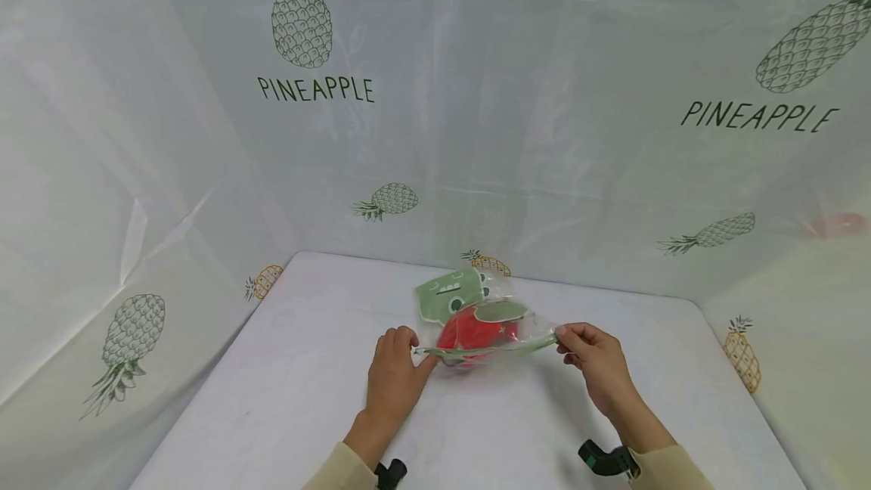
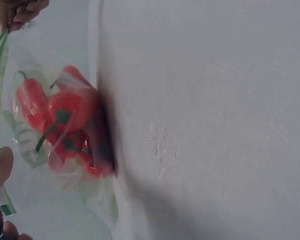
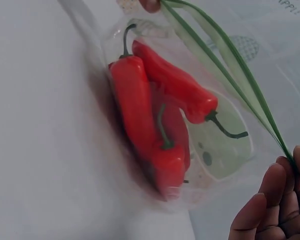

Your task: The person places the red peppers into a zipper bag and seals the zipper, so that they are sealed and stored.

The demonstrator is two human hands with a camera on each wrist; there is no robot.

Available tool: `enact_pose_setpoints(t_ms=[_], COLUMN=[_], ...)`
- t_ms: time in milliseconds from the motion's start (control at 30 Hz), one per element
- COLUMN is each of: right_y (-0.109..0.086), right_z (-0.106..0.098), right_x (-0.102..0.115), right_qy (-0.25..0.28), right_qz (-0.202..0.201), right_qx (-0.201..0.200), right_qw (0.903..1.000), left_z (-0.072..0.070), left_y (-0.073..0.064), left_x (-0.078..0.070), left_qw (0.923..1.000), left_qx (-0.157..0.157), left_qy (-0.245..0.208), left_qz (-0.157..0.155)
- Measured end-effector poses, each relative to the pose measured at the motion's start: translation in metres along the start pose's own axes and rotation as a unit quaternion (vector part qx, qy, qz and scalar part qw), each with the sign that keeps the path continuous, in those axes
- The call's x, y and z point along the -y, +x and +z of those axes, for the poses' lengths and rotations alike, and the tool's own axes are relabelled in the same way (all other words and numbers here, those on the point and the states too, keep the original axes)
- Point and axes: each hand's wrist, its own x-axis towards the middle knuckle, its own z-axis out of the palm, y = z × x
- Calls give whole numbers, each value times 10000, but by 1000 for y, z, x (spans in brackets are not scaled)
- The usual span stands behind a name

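A clear zip bag [image 1: 445, 297] with green printed faces stands on the white table, holding several red peppers [image 3: 132, 95] with green stems. My left hand [image 1: 396, 373] pinches the left end of the bag's green zip edge [image 3: 230, 65] between thumb and fingers. At the opposite end, my right hand [image 1: 600, 367] pinches the edge's corner, thumb against forefinger. Between the hands the two green strips bow apart in the right wrist view, so the mouth gapes there. Through the plastic the peppers [image 2: 72, 112] lie heaped at the bottom, some partly covered by others.
The white tabletop [image 1: 306, 308] extends around the bag and both hands. Behind and beside it hangs a pale curtain [image 1: 476, 134] printed with pineapples. Black wrist devices [image 1: 604, 460] sit at both sleeves.
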Motion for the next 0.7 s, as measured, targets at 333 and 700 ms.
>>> enact_pose_setpoints(t_ms=[333,700], right_y=[-4,-9], right_z=[1,3], right_x=[-6,-15], right_qy=[190,301], right_qz=[147,330], right_qx=[14,46], right_qw=[9997,9990], left_z=[-4,-16], left_y=[1,8], left_x=[13,21], left_qw=[9721,7605], left_qx=[1348,2497], left_qy=[-1286,-4996], left_qz=[-1424,-3311])
